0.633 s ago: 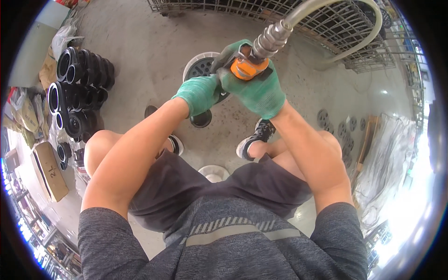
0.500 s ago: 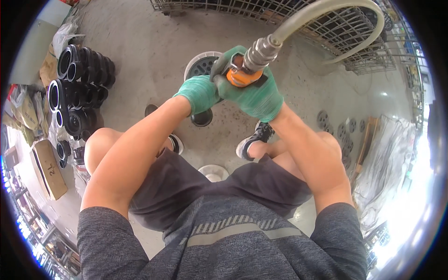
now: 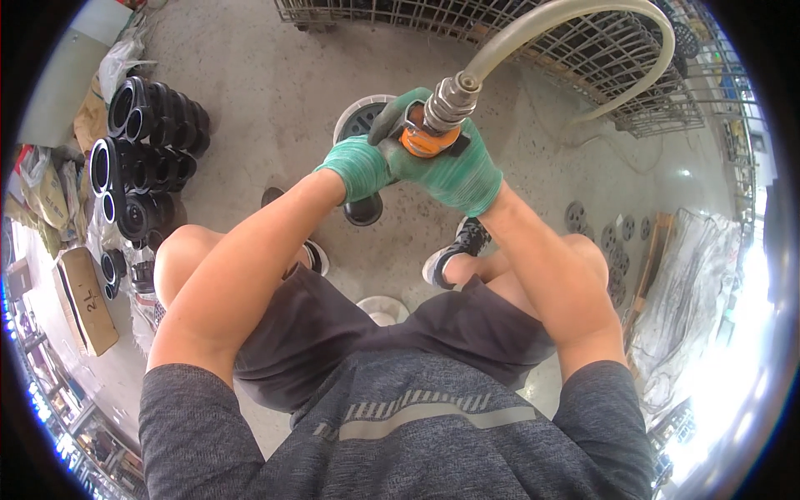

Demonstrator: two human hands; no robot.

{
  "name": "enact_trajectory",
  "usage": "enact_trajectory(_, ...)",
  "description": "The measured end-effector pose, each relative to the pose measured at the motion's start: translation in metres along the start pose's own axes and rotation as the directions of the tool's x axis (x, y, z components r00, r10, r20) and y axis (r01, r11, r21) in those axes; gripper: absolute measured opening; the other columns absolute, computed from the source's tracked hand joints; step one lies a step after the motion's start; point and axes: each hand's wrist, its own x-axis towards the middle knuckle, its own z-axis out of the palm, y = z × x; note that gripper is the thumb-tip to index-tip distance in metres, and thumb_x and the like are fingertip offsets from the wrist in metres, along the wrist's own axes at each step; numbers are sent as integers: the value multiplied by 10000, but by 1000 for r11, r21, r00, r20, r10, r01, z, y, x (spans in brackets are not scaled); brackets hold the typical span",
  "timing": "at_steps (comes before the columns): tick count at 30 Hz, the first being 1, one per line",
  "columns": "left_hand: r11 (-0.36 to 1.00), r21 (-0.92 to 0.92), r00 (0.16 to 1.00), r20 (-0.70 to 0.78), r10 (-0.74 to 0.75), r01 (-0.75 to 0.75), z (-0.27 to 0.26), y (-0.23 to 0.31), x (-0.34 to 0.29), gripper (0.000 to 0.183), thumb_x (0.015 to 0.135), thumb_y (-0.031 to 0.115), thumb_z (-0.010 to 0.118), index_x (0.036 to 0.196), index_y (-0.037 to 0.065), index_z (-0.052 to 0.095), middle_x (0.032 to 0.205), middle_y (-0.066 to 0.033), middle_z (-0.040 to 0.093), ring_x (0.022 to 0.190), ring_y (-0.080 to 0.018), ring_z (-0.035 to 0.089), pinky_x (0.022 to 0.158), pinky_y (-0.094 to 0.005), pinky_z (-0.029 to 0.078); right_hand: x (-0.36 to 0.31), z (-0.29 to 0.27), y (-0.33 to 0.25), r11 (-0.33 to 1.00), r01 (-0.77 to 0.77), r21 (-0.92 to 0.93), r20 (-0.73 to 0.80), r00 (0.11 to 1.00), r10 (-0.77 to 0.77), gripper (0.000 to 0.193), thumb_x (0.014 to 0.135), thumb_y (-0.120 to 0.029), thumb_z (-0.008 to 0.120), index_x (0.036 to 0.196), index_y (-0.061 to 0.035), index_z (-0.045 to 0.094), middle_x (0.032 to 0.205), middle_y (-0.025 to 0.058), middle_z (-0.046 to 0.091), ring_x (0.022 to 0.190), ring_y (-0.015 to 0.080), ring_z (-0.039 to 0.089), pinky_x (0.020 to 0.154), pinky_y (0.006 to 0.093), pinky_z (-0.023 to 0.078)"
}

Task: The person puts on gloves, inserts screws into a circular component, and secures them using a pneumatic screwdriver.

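In front of me, my right hand, in a green knitted glove with grey fingertips, is wrapped round an orange air tool. A metal hose coupling sticks up from the tool, with a thick clear hose arching away from it. Just left of it and touching it, my left hand, gloved alike, is closed; what its fingers grip is hidden. Beyond the hands, a round dark grate-like part with a pale rim shows partly. A rounded black part shows under my left wrist.
Black double-ring pipe fittings stand stacked at the left, with a cardboard box nearer. Wire mesh cages line the far right. Several dark perforated discs lie on the floor at the right, near a wooden strip and pale plastic sheeting.
The tool and its coupling have shifted slightly left and down in the picture, and the hose with them. Both hands keep nearly the same place and hold.
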Motion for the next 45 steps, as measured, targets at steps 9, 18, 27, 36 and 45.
enact_trajectory(9, 994, -78, 996, 17, 82, -81, -1, -31, 10, 292, 974, 134, 580, 1254, 59, 613, 1100, -92, 704, 901, -266, 697, 807, -409, 548, 16, -24, -32, 998, 57, 11, -101, 993, -55, 323, 851, -139, 837, 1105, -38, 664, 973, 29, 716, 862, 111, 663, 792, 290, 580)
enact_trajectory(18, 174, -947, 962, 271, -26, 271, -59, 30, -25, 439, 907, -12, 504, 1337, -99, 511, 1313, -217, 599, 1278, -329, 595, 1136, -442, 468, 16, -70, -58, 957, 3, 290, -479, 866, 143, 215, 858, -117, 735, 1024, 2, 670, 837, 119, 720, 589, 181, 683, 479, 263, 524)
enact_trajectory(27, 83, -985, 985, 157, 72, 151, -69, 52, -28, 472, 942, 30, 592, 1381, -113, 492, 1384, -231, 574, 1342, -353, 547, 1207, -441, 398, 12, -65, -45, 979, -152, 135, -337, 922, 190, 278, 852, -204, 827, 1036, -26, 722, 820, 48, 716, 697, 98, 656, 613, 252, 528)
enact_trajectory(36, 54, -994, 995, 97, -1, 97, -66, 57, -28, 476, 971, 13, 537, 1425, -104, 459, 1404, -231, 547, 1316, -341, 556, 1189, -454, 413, 9, -41, -43, 943, -151, -296, -167, 980, 105, 341, 843, -131, 793, 1154, -58, 673, 864, 52, 709, 793, 106, 656, 749, 294, 560)
enact_trajectory(45, 201, -966, 980, 132, -152, 161, -68, 64, -34, 466, 961, 27, 537, 1415, -60, 477, 1352, -215, 579, 1227, -317, 615, 1106, -446, 486, 5, -28, -41, 859, -131, -494, -121, 989, 82, 329, 805, -94, 784, 1107, -73, 654, 960, 173, 713, 860, 376, 684, 762, 402, 563)
